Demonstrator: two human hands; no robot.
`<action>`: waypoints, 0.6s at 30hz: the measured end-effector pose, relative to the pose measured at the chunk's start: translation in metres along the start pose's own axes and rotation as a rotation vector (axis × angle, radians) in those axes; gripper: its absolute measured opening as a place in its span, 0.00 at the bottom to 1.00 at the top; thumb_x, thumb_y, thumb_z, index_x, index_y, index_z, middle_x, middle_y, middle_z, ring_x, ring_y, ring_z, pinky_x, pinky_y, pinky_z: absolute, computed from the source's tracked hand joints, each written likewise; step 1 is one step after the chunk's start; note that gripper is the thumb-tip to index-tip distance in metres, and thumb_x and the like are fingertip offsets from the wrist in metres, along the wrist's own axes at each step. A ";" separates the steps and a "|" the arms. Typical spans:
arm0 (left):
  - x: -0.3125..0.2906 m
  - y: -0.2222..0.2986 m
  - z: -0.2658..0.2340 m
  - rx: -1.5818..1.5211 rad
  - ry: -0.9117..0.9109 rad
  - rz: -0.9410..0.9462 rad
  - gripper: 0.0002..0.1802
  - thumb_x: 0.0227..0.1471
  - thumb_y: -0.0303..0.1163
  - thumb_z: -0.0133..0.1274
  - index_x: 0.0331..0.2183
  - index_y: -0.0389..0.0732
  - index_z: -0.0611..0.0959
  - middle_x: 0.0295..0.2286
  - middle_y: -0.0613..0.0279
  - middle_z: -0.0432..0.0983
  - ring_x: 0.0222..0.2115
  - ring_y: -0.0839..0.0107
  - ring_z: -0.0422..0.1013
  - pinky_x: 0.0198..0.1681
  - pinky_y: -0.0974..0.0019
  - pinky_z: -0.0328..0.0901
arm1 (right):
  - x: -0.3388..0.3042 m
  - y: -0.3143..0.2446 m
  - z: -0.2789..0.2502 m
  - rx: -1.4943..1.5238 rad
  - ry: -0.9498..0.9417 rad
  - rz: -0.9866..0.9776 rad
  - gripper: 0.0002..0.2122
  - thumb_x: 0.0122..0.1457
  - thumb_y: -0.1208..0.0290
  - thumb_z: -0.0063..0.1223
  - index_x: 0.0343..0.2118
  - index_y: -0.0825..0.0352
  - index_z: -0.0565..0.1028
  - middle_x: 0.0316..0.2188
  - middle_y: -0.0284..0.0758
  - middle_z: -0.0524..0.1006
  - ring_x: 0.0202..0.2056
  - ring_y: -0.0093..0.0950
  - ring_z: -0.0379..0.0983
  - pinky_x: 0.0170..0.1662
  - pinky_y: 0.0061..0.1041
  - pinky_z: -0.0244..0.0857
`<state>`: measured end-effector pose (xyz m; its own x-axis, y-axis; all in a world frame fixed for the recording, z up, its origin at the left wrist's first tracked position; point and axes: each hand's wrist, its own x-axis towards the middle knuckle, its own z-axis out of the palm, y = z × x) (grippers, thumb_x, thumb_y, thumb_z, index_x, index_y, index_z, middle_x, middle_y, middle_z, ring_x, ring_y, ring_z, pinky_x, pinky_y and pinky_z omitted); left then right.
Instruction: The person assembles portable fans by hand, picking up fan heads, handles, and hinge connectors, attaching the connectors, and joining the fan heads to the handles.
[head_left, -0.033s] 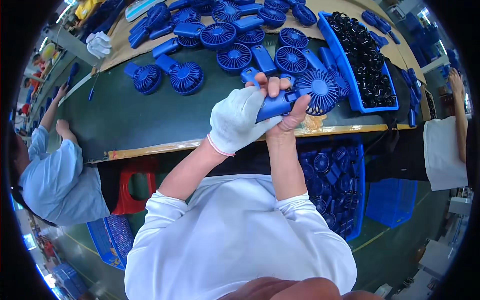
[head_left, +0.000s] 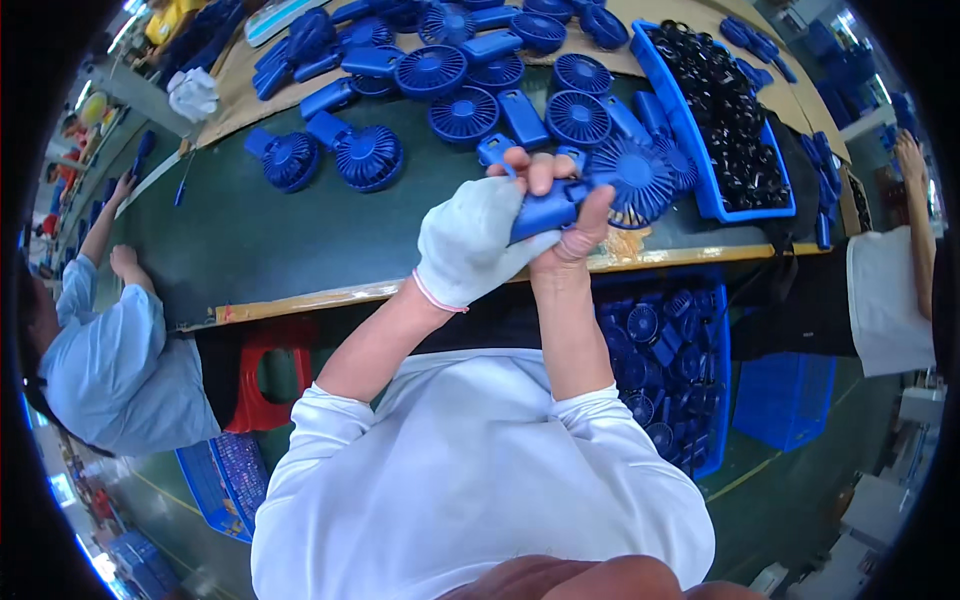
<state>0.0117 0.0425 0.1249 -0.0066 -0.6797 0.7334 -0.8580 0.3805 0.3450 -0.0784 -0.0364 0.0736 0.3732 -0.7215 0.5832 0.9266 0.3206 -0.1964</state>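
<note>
A blue handheld fan (head_left: 632, 182) is in both my hands, over the near part of the green work surface. My left hand (head_left: 468, 240), in a white glove, is closed around the lower end of its handle. My right hand (head_left: 582, 228), bare, is wrapped round the handle near the round slatted head, thumb up along the side. The head points to the right, and the fingers hide much of the handle. Just beyond my fingers lie more blue fans (head_left: 578, 118), some touching each other. Two fans (head_left: 368, 157) lie apart on the left.
A blue tray (head_left: 712, 205) of small black ring-shaped parts stands at the right. Below the table edge (head_left: 330, 298) sits a blue crate (head_left: 718, 400) full of fans. A red stool (head_left: 250, 385) and a person in light blue (head_left: 120, 360) are on the left; another person (head_left: 890, 290) is on the right.
</note>
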 end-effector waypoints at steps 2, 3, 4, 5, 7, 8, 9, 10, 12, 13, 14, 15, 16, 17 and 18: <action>-0.007 -0.001 -0.001 -0.115 -0.044 -0.128 0.29 0.31 0.37 0.68 0.39 0.40 0.77 0.30 0.57 0.76 0.31 0.55 0.75 0.31 0.60 0.70 | -0.002 -0.001 0.019 -0.160 0.125 0.079 0.25 0.50 0.40 0.55 0.36 0.61 0.75 0.32 0.35 0.74 0.51 0.40 0.66 0.55 0.41 0.59; -0.010 0.003 -0.011 -0.227 -0.081 -0.249 0.22 0.39 0.35 0.63 0.39 0.39 0.78 0.29 0.58 0.76 0.32 0.57 0.76 0.32 0.59 0.70 | -0.002 0.003 0.027 -0.313 0.095 0.102 0.25 0.50 0.43 0.58 0.35 0.64 0.76 0.33 0.36 0.76 0.48 0.38 0.69 0.53 0.39 0.61; -0.014 0.001 -0.024 -0.587 -0.268 -0.466 0.18 0.44 0.35 0.58 0.38 0.38 0.78 0.28 0.58 0.76 0.31 0.61 0.76 0.32 0.60 0.70 | 0.002 0.000 0.039 -0.472 0.023 0.140 0.20 0.51 0.52 0.61 0.34 0.67 0.76 0.36 0.37 0.78 0.44 0.33 0.73 0.49 0.32 0.65; -0.018 0.003 -0.033 -0.894 -0.407 -0.751 0.14 0.48 0.34 0.54 0.37 0.37 0.79 0.27 0.58 0.77 0.31 0.64 0.77 0.32 0.61 0.70 | -0.005 -0.009 0.051 -0.596 0.132 0.264 0.16 0.52 0.59 0.61 0.35 0.68 0.77 0.37 0.37 0.78 0.42 0.31 0.74 0.47 0.29 0.66; -0.040 -0.011 -0.033 -0.909 -0.764 -0.733 0.14 0.50 0.36 0.52 0.36 0.36 0.80 0.26 0.58 0.77 0.29 0.66 0.77 0.32 0.62 0.70 | -0.023 -0.024 0.064 -0.855 0.221 0.384 0.11 0.53 0.69 0.58 0.36 0.70 0.77 0.38 0.36 0.78 0.40 0.28 0.74 0.45 0.26 0.67; -0.043 -0.009 -0.030 -0.766 -0.756 -0.576 0.14 0.50 0.36 0.53 0.35 0.36 0.80 0.26 0.57 0.77 0.28 0.65 0.77 0.32 0.63 0.70 | -0.033 -0.033 0.058 -0.992 0.204 0.377 0.10 0.53 0.73 0.57 0.37 0.71 0.77 0.37 0.36 0.78 0.38 0.27 0.74 0.44 0.25 0.68; -0.046 -0.006 -0.028 -0.609 -0.726 -0.434 0.14 0.50 0.36 0.53 0.35 0.36 0.81 0.25 0.56 0.77 0.27 0.64 0.76 0.32 0.63 0.70 | -0.053 -0.043 0.051 -1.098 0.173 0.309 0.11 0.53 0.77 0.55 0.40 0.71 0.76 0.38 0.36 0.78 0.39 0.27 0.74 0.46 0.27 0.67; -0.053 -0.005 -0.032 -0.629 -0.598 -0.352 0.14 0.49 0.36 0.54 0.34 0.36 0.81 0.25 0.55 0.77 0.26 0.64 0.76 0.32 0.64 0.70 | -0.073 -0.060 0.060 -0.994 0.206 0.400 0.13 0.51 0.80 0.55 0.42 0.71 0.76 0.38 0.36 0.78 0.39 0.27 0.74 0.47 0.29 0.67; -0.051 -0.024 -0.061 -0.401 -0.409 -0.328 0.12 0.42 0.33 0.60 0.31 0.38 0.82 0.26 0.54 0.78 0.28 0.61 0.76 0.33 0.64 0.70 | -0.122 -0.100 0.043 -1.589 0.036 0.256 0.17 0.47 0.79 0.58 0.43 0.71 0.75 0.37 0.37 0.78 0.38 0.28 0.74 0.45 0.30 0.68; -0.055 -0.046 -0.074 -0.222 -0.200 -0.230 0.10 0.40 0.33 0.60 0.29 0.40 0.83 0.25 0.55 0.78 0.27 0.62 0.75 0.33 0.64 0.70 | -0.140 -0.107 0.047 -1.571 0.231 0.290 0.13 0.48 0.76 0.57 0.39 0.73 0.76 0.36 0.39 0.78 0.38 0.30 0.74 0.45 0.30 0.67; -0.044 -0.061 -0.093 -0.074 -0.066 -0.274 0.07 0.41 0.31 0.58 0.27 0.41 0.82 0.25 0.57 0.77 0.26 0.62 0.75 0.32 0.63 0.70 | -0.156 -0.115 0.052 -1.573 0.466 0.308 0.10 0.50 0.74 0.56 0.34 0.74 0.77 0.35 0.42 0.78 0.38 0.31 0.74 0.45 0.31 0.66; -0.040 -0.082 -0.106 0.210 0.051 -0.295 0.03 0.44 0.29 0.55 0.25 0.42 0.81 0.24 0.58 0.77 0.26 0.61 0.74 0.32 0.63 0.69 | -0.172 -0.124 0.044 -1.598 0.482 0.296 0.10 0.50 0.74 0.56 0.34 0.74 0.77 0.35 0.42 0.78 0.38 0.31 0.74 0.45 0.31 0.66; -0.039 -0.118 -0.121 0.377 0.147 -0.211 0.04 0.48 0.30 0.53 0.26 0.42 0.81 0.26 0.57 0.77 0.27 0.60 0.74 0.32 0.62 0.69 | -0.195 -0.137 0.028 -1.724 0.643 0.376 0.11 0.48 0.74 0.59 0.33 0.74 0.77 0.31 0.39 0.79 0.33 0.29 0.75 0.41 0.28 0.67; -0.040 -0.150 -0.140 0.559 0.190 -0.286 0.06 0.51 0.32 0.53 0.30 0.42 0.81 0.29 0.56 0.77 0.30 0.59 0.74 0.36 0.61 0.69 | -0.219 -0.151 0.012 -1.840 0.831 0.449 0.11 0.46 0.74 0.62 0.32 0.74 0.78 0.27 0.37 0.79 0.29 0.27 0.75 0.37 0.26 0.68; -0.043 -0.177 -0.157 0.550 0.248 -0.356 0.09 0.52 0.34 0.53 0.35 0.42 0.81 0.34 0.56 0.77 0.36 0.58 0.73 0.43 0.61 0.67 | -0.238 -0.166 -0.003 -1.921 0.854 0.507 0.12 0.46 0.69 0.63 0.27 0.75 0.77 0.21 0.39 0.78 0.25 0.28 0.74 0.34 0.28 0.67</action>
<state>0.2441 0.1029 0.1237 0.3845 -0.5159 0.7655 -0.9220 -0.2556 0.2908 -0.3209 0.0805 -0.0352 -0.0461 -0.9975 -0.0529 -0.5417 0.0695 -0.8377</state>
